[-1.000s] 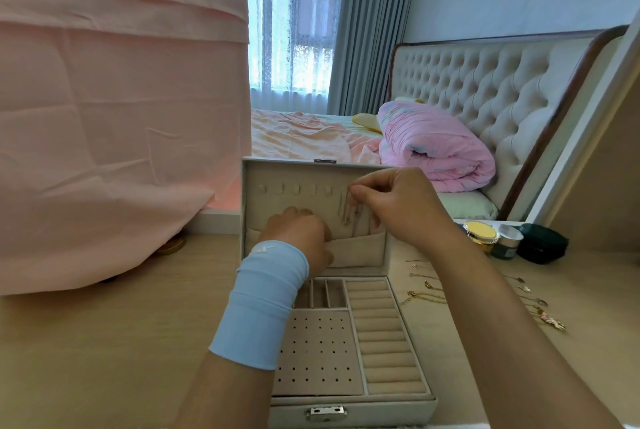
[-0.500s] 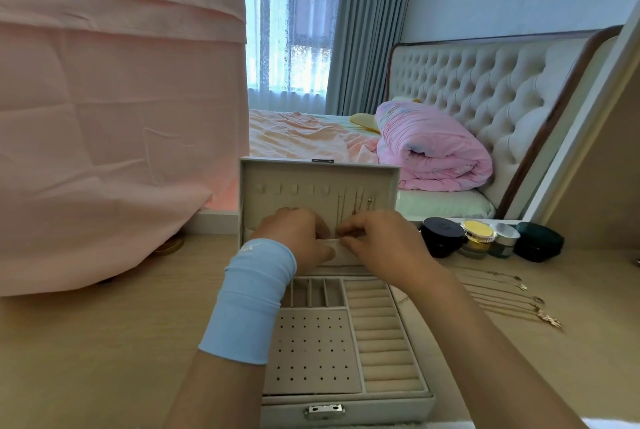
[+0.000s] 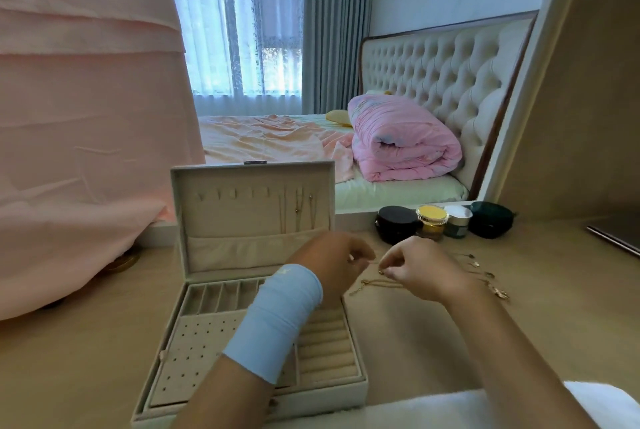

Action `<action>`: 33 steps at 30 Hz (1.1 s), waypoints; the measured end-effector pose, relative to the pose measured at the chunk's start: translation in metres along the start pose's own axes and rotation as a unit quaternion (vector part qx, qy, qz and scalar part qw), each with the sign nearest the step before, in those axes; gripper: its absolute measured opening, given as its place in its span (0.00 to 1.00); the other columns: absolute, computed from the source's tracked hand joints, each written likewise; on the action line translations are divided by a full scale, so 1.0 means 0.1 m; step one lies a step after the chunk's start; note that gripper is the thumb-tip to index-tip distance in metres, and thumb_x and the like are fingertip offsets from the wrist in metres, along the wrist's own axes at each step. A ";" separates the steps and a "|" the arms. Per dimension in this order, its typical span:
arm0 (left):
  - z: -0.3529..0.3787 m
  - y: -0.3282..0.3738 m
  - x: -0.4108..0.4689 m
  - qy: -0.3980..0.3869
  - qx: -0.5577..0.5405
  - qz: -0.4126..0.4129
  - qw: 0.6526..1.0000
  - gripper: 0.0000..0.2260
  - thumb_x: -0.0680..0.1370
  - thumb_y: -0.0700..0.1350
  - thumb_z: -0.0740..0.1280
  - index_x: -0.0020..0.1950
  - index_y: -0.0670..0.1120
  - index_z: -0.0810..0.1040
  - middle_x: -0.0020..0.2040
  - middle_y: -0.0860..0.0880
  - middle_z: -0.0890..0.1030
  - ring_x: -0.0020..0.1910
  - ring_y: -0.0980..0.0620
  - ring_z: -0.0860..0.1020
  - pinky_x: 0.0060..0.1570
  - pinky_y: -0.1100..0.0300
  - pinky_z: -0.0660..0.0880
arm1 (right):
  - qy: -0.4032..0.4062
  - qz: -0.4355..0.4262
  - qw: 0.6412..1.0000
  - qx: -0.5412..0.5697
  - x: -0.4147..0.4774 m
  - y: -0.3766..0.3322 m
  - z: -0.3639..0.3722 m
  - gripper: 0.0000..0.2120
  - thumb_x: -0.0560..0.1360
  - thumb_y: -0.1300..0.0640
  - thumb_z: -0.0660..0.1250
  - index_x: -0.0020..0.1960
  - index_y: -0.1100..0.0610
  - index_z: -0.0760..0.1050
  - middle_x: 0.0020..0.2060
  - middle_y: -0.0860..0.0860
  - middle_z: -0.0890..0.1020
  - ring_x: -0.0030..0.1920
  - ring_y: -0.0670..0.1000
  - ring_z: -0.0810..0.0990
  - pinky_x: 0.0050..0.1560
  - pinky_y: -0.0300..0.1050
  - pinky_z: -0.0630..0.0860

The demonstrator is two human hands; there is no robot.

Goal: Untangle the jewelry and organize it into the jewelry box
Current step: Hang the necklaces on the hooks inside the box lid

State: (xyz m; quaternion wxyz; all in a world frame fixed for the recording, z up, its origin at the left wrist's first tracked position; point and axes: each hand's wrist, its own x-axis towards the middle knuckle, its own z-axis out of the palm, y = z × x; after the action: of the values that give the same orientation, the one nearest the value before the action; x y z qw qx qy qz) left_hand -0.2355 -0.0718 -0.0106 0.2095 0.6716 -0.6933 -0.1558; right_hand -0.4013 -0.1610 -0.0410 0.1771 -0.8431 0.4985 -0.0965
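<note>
Left hand (image 3: 334, 264) and right hand (image 3: 420, 274) pinch one fine gold chain (image 3: 374, 262) (beside velvety box (image 3: 207, 169))

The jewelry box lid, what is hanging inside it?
Inside the lid, a few thin gold chains hang from the right-hand hooks; the left hooks look bare. The chains' lower ends drop behind the fabric pocket, so they are hidden.

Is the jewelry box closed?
No, the jewelry box stands open, its lid upright with thin chains hanging inside.
</note>
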 end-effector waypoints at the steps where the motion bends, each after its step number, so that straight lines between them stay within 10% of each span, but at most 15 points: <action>1: 0.10 0.04 0.09 -0.018 0.032 -0.006 0.999 0.12 0.80 0.47 0.63 0.62 0.55 0.79 0.59 0.53 0.81 0.56 0.52 0.79 0.59 0.58 0.74 | -0.012 0.011 1.000 -0.010 0.01 0.06 0.04 0.07 0.78 0.54 0.70 0.53 0.46 0.85 0.51 0.40 0.84 0.51 0.42 0.81 0.56 0.48 0.81; 8: 0.62 0.18 0.60 -0.104 0.231 -0.048 0.966 0.15 0.80 0.45 0.61 0.64 0.57 0.79 0.60 0.49 0.79 0.59 0.46 0.77 0.52 0.55 0.72 | -0.026 0.039 0.999 -0.019 0.05 0.22 0.15 0.08 0.77 0.54 0.69 0.51 0.44 0.86 0.51 0.42 0.85 0.50 0.46 0.81 0.54 0.49 0.81; 21: 0.76 0.13 0.71 -0.085 0.282 -0.042 0.955 0.12 0.77 0.51 0.61 0.55 0.53 0.82 0.57 0.51 0.79 0.60 0.49 0.74 0.48 0.55 0.73 | -0.061 0.028 0.997 -0.048 0.02 0.28 0.10 0.11 0.81 0.48 0.64 0.60 0.49 0.81 0.55 0.49 0.83 0.55 0.52 0.80 0.54 0.47 0.77; 28: 0.57 0.18 0.63 -0.006 -0.051 -0.054 0.997 0.07 0.79 0.48 0.61 0.42 0.50 0.74 0.45 0.51 0.81 0.44 0.50 0.76 0.45 0.58 0.74 | -0.010 -0.008 0.973 0.230 -0.03 0.37 -0.17 0.06 0.84 0.54 0.59 0.55 0.50 0.74 0.47 0.49 0.83 0.49 0.49 0.81 0.55 0.51 0.78; 33: 0.34 0.26 0.53 0.015 -0.359 -0.054 0.932 0.07 0.81 0.39 0.60 0.43 0.44 0.74 0.37 0.46 0.82 0.40 0.47 0.81 0.51 0.55 0.79 | 0.026 -0.058 0.953 0.297 -0.08 0.27 -0.34 0.05 0.83 0.54 0.62 0.52 0.51 0.76 0.37 0.50 0.77 0.34 0.48 0.75 0.39 0.48 0.78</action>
State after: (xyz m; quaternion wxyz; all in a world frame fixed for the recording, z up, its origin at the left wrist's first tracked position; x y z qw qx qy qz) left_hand -0.2753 -0.1253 -0.0231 0.4387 0.5901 -0.5508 -0.3949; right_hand -0.4387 -0.1732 -0.0200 0.4009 -0.7768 0.4024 -0.2720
